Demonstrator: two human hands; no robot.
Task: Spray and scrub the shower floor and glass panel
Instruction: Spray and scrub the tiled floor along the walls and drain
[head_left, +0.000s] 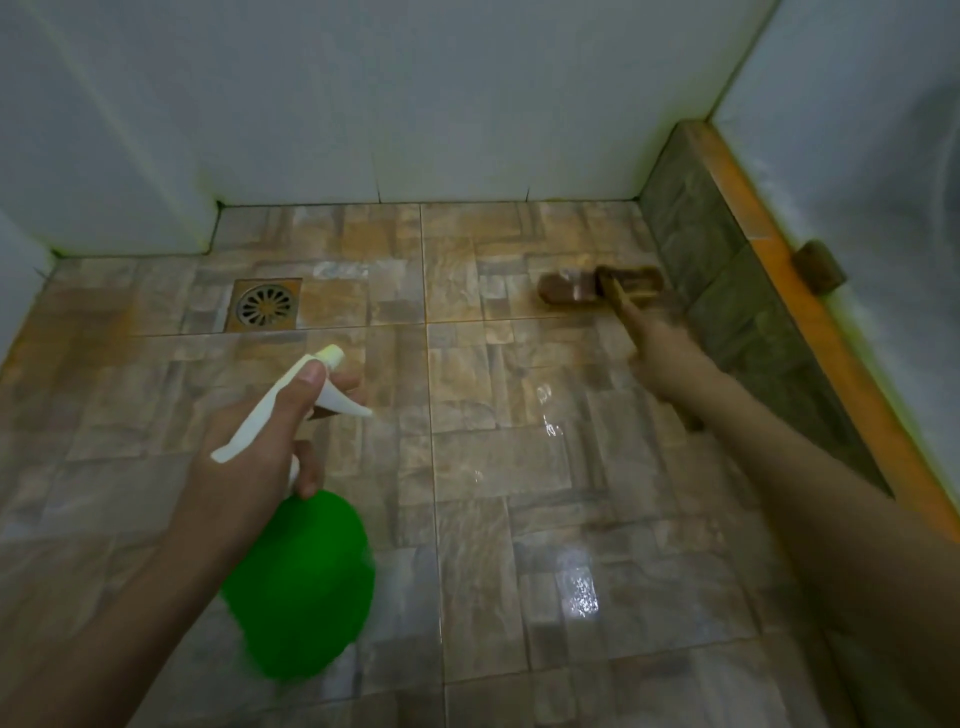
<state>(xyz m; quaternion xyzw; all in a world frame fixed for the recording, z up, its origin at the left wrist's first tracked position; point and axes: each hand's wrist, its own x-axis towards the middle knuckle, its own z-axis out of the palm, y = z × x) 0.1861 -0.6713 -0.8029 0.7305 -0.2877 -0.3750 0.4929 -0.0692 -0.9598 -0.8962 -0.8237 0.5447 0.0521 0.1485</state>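
While the left hand (249, 457) wraps the green spray bottle (301, 582), finger at trigger, aimed floorward, the right hand (662, 358) fist-grips the brush (602, 288) against wet shower floor (493, 467), apparently scrubbing.

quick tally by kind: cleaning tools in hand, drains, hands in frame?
Spray bottles: 1, green with white trigger head, in the left hand
Scrub brushes: 1, on the floor tiles, held by the right hand
Floor drains: 1
Hands: 2
Total: 5
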